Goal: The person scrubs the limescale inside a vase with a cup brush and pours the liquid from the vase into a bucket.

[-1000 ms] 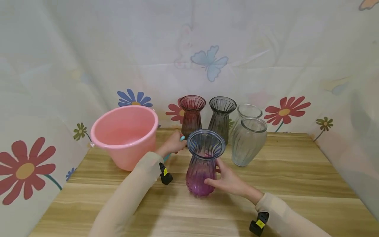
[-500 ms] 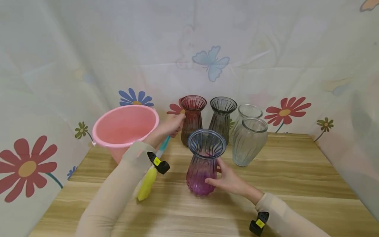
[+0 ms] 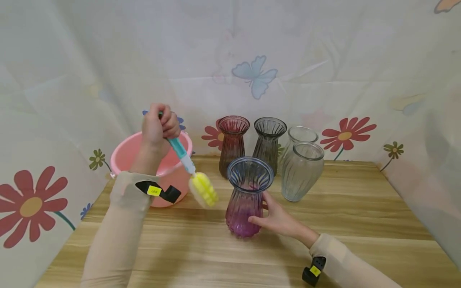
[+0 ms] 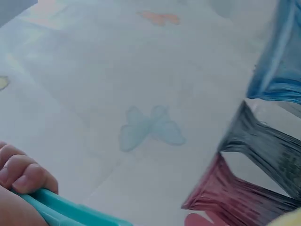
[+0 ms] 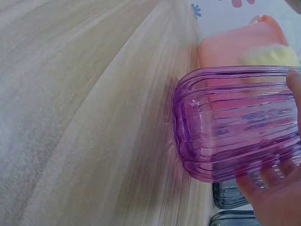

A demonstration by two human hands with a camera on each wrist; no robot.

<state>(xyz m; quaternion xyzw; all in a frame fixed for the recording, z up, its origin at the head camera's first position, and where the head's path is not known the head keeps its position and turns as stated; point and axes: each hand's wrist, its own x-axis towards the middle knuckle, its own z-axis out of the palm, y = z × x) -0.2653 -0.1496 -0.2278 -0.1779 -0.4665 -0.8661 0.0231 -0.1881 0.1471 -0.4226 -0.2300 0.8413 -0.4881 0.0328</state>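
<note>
My left hand [image 3: 160, 126] grips the teal handle of a sponge bottle brush [image 3: 180, 150], raised in front of the pink bucket. The brush's yellow sponge head [image 3: 203, 189] points down and right, in the air left of the vase. In the left wrist view, curled fingers [image 4: 30, 174] lie round the teal handle [image 4: 70, 212]. My right hand [image 3: 279, 218] holds a blue-to-purple glass vase [image 3: 245, 212] by its right side, thumb in front. That vase stands upright on the table. The right wrist view shows its purple base [image 5: 197, 127] with fingers round the body.
The pink bucket [image 3: 183, 192] stands at the left; its inside is partly hidden by my left arm. Behind the held vase are a red vase [image 3: 233, 148], a grey vase [image 3: 268, 148] and two clear vases [image 3: 302, 172], before a flowered cloth backdrop [image 3: 201, 60].
My left hand has lifted the brush from low beside the bucket, moving up and left. The sponge head has swung from lower left to pointing right. My right hand and the vase stay put.
</note>
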